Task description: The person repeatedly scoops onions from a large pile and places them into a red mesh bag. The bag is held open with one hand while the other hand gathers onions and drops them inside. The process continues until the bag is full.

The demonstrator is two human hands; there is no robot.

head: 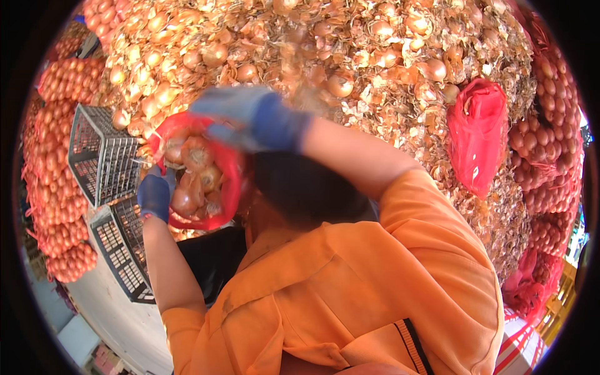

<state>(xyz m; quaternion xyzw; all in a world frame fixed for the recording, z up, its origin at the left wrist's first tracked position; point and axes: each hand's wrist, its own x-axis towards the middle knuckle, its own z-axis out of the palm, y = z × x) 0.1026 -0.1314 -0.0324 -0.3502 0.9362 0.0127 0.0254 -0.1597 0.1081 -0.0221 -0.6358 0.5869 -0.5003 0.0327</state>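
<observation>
A red mesh bag (229, 187) with its mouth wide open holds several onions (197, 154), their brown skins visible. My left hand (155, 192), in a blue glove, grips the bag's rim at its left side. Blurred by motion, my right hand (225, 112) in a grey and blue glove is over the bag's upper rim; whether it holds anything cannot be told. Beyond both hands spreads a large heap of loose onions and dry skins (328, 56).
Two dark plastic crates (119, 164) stand at the left, one lower and tilted. Filled mesh sacks of onions (56, 173) are stacked at far left, and more sacks (543, 140) at right. Folded red mesh bags (478, 136) lie on the heap at right.
</observation>
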